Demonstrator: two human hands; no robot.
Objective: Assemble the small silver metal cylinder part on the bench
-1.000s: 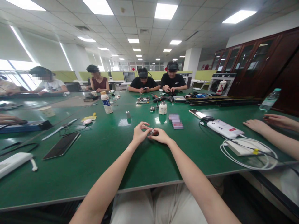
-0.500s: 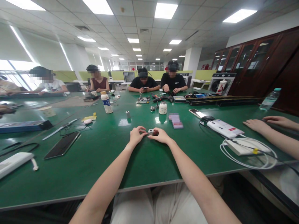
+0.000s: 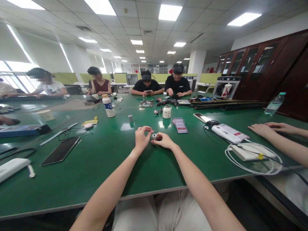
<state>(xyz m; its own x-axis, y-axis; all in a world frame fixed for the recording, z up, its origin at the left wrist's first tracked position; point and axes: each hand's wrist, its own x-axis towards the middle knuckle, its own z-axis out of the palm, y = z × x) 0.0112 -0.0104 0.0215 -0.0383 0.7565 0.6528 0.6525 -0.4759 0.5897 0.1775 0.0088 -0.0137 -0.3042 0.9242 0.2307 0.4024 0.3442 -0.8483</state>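
Both my forearms reach out over the green table (image 3: 101,166). My left hand (image 3: 141,138) and my right hand (image 3: 163,140) meet at a small round silvery metal part (image 3: 154,136) with a dark centre. My right hand's thumb and fingers pinch it from the right. The fingertips of my left hand are curled together just left of and above the part, and whether they touch it is unclear. A darker piece under my right fingers is mostly hidden.
A dark phone (image 3: 61,150) and cables lie to the left, a white power bank (image 3: 229,133) and coiled white cable (image 3: 252,157) to the right. A white jar (image 3: 166,111) and a bottle (image 3: 108,106) stand further back. Another person's hands (image 3: 267,129) rest at right; several people sit at the far side.
My left hand's fingers dropped to the part, then lifted and curled again just above it. The right hand kept its pinch. The view shifted slightly.
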